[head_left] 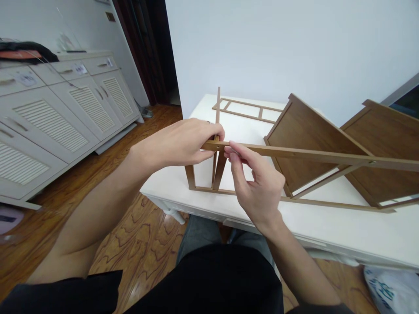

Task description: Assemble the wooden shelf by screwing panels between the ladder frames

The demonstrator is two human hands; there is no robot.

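Note:
A partly assembled wooden shelf frame [314,153] lies on its side on the white table [294,226], its long rail running across in front of me. My left hand [193,139] grips the rail's left end, thumb in front and fingers over the top, where a crosspiece joins. Close by, my right hand [255,179] pinches thumb and fingertips together at the rail, beside a small hole; whatever lies in the pinch is too small to make out. Two brown shelf boards [307,144] stand slanted within the frame on the right.
Behind the frame, a ladder-like wooden side piece [248,104] lies flat near the white wall. At the left stands a white cabinet [62,117] with louvred doors. A plastic bag [393,290] sits on the floor at lower right.

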